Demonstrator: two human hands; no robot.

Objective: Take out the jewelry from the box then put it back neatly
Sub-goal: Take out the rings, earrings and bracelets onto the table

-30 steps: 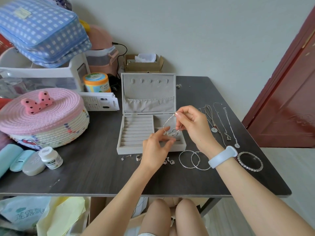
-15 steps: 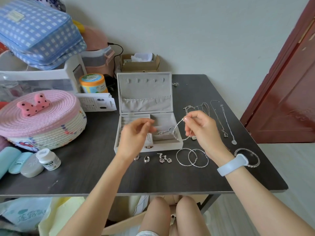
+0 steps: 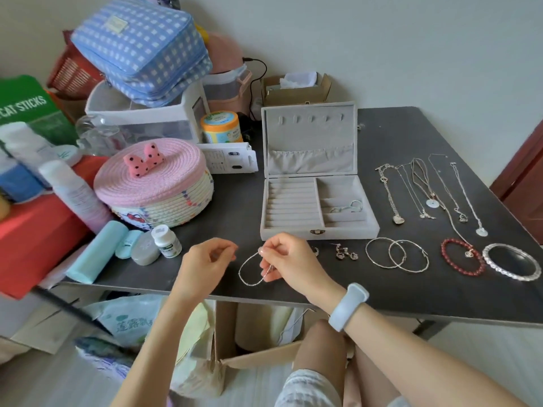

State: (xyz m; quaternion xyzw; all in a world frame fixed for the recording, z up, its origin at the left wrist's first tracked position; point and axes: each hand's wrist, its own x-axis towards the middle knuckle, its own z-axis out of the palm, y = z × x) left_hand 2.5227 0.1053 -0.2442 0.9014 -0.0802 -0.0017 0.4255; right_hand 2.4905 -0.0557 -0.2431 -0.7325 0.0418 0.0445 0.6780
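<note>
My right hand [image 3: 289,261] pinches the thin silver bracelet [image 3: 252,270] low center, over the counter [image 3: 411,289] edge, below the open box [image 3: 318,207]; left hand [image 3: 205,264] hovers alongside, fingers curled, grip empty.

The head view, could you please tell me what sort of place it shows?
Probably a room at home, at a small cluttered desk. An open jewelry box sits on the dark table beside a pink woven basket and a blue gingham bag, with a red wooden door nearby.
</note>
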